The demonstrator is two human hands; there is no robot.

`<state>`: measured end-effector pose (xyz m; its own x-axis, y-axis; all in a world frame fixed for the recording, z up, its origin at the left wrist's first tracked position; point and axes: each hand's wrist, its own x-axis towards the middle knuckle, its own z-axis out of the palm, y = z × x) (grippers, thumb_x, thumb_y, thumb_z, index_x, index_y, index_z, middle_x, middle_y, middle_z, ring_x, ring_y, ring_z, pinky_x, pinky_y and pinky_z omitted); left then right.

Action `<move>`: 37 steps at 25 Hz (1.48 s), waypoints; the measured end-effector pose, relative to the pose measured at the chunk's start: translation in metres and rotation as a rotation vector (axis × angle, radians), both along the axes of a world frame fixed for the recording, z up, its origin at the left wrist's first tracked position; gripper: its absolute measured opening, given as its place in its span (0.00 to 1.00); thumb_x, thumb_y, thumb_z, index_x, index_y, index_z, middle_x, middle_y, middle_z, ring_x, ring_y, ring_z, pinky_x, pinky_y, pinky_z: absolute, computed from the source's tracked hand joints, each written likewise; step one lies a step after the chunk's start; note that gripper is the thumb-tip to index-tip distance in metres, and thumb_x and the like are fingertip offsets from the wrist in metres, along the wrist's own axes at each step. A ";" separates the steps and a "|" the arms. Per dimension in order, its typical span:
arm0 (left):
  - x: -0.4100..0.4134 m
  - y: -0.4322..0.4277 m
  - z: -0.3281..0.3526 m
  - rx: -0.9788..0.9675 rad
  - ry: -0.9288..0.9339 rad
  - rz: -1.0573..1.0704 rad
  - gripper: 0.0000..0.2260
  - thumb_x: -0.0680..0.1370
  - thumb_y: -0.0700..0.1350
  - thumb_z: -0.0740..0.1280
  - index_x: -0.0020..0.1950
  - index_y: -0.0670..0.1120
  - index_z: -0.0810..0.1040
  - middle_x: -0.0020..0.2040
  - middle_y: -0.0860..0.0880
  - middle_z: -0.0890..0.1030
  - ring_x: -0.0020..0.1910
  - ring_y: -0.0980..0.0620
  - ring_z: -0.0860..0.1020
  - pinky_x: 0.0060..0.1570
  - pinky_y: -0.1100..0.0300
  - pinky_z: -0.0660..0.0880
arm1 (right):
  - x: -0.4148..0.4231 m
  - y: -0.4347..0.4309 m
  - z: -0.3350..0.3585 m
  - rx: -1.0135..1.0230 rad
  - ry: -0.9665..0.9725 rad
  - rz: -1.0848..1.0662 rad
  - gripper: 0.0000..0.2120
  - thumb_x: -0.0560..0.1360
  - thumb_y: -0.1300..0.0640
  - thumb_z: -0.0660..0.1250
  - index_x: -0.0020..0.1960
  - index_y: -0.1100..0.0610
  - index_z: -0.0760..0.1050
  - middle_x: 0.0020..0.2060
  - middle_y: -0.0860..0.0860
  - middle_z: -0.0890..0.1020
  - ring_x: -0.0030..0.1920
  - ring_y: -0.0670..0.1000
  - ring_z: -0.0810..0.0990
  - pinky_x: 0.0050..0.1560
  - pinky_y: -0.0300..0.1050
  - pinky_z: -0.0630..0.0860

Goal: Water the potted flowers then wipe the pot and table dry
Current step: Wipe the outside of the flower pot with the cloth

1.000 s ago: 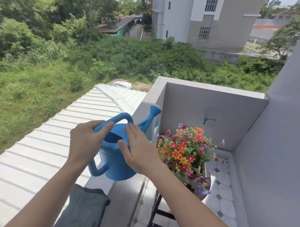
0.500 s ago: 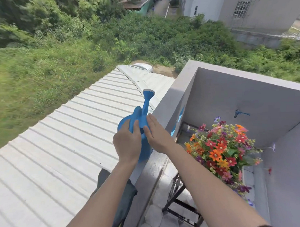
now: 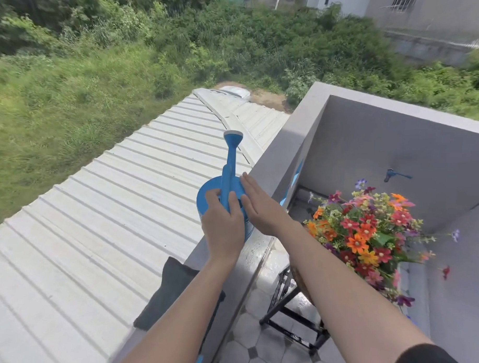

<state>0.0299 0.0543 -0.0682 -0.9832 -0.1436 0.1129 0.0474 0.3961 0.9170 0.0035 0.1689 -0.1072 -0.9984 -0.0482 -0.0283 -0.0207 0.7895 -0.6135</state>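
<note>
A blue watering can (image 3: 228, 181) stands on the grey balcony ledge (image 3: 260, 250), its spout pointing away over the roof. My left hand (image 3: 224, 224) grips the can's handle from above. My right hand (image 3: 262, 206) lies flat against the can's right side, fingers straight. The potted flowers (image 3: 367, 234), red, orange and purple, stand to the right on a small black-framed table (image 3: 296, 313); my right forearm hides most of the pot. A dark grey cloth (image 3: 172, 293) hangs over the ledge near my left forearm.
A white corrugated roof (image 3: 109, 217) lies below the ledge on the left. A blue tap (image 3: 393, 174) sticks out of the grey balcony wall. The balcony floor (image 3: 257, 350) has pale tiles. The ledge top looks wet beside the can.
The can has been turned so its spout points away instead of toward the flowers, and it now rests on the ledge. My view has tilted downward. Both hands stay on the can.
</note>
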 end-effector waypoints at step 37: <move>0.092 -0.100 -0.040 0.682 -1.093 -0.704 0.33 0.53 0.49 0.83 0.54 0.38 0.82 0.53 0.37 0.82 0.49 0.42 0.82 0.48 0.51 0.80 | 0.208 -0.056 0.002 -0.647 0.240 -0.617 0.05 0.78 0.53 0.61 0.46 0.45 0.65 0.40 0.44 0.74 0.41 0.35 0.72 0.42 0.28 0.68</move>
